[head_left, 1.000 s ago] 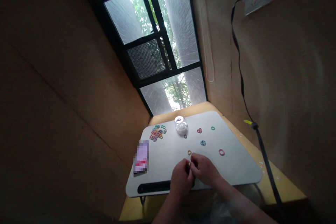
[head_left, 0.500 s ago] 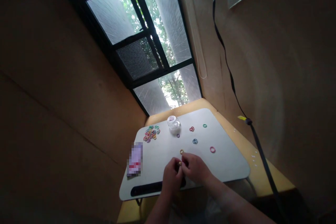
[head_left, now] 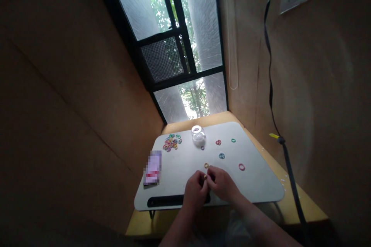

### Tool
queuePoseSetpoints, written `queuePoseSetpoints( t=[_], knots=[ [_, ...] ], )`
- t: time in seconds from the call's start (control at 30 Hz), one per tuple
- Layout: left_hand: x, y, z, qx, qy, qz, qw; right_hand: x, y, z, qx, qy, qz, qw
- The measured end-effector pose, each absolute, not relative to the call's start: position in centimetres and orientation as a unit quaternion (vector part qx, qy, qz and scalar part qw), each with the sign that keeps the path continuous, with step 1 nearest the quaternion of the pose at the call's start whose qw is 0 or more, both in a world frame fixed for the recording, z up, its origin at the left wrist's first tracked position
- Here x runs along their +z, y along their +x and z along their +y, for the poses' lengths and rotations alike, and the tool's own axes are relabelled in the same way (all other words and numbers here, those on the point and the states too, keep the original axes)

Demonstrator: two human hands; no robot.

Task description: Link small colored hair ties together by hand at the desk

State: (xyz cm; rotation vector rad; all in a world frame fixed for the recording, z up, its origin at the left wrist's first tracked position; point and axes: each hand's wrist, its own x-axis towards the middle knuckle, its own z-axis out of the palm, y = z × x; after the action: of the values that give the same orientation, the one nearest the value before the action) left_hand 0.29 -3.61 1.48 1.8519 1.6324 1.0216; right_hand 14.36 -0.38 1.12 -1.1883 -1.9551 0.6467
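My left hand (head_left: pixel 196 189) and my right hand (head_left: pixel 222 183) meet over the near part of the white lap table (head_left: pixel 261 185). Fingertips of both are pinched together on a small yellow hair tie (head_left: pixel 205 176), mostly hidden by the fingers. Just beyond them a yellow hair tie (head_left: pixel 206 165) lies on the table. Farther off lie a blue hair tie cluster (head_left: pixel 222 156), a red one (head_left: pixel 218 142), a green hair tie (head_left: pixel 233 140), a pink hair tie (head_left: pixel 241 166) and a purple hair tie (head_left: pixel 202 148).
A clear jar (head_left: pixel 198 136) stands at the back of the table. Left of it lies a pile of mixed-colour hair ties (head_left: pixel 172 143). A blurred purple packet (head_left: pixel 153 168) lies at the left edge. A black slot (head_left: pixel 165 200) runs along the front; a black cord (head_left: pixel 291 177) hangs at right.
The camera view has shifted, so the whole scene sits slightly farther right. Both hands keep their pinch on the small yellow hair tie, with little visible change.
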Motion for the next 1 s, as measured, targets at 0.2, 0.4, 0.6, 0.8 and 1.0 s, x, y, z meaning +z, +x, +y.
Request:
queuePoseSetpoints(
  t=[0.2,0.4,0.6,0.8,1.0],
  knots=[
    [1.35,0.02,-3.74,0.371,0.672,0.6,0.227,1.13,14.15,-0.34,0.246,-0.463,-0.764,0.377],
    [1.32,-0.05,-3.75,0.369,0.678,0.595,0.225,1.02,13.99,-0.32,0.248,-0.469,-0.761,0.374],
    [1.45,-0.06,-3.97,0.359,0.684,0.595,0.22,0.69,13.98,-0.3,0.239,-0.472,-0.762,0.373],
    [1.42,-0.14,-4.05,0.351,0.689,0.6,0.205,0.61,13.87,-0.38,0.232,-0.471,-0.764,0.374],
    [1.4,-0.16,-4.13,0.351,0.691,0.597,0.205,0.59,13.78,-0.41,0.223,-0.474,-0.767,0.37]
  ],
)
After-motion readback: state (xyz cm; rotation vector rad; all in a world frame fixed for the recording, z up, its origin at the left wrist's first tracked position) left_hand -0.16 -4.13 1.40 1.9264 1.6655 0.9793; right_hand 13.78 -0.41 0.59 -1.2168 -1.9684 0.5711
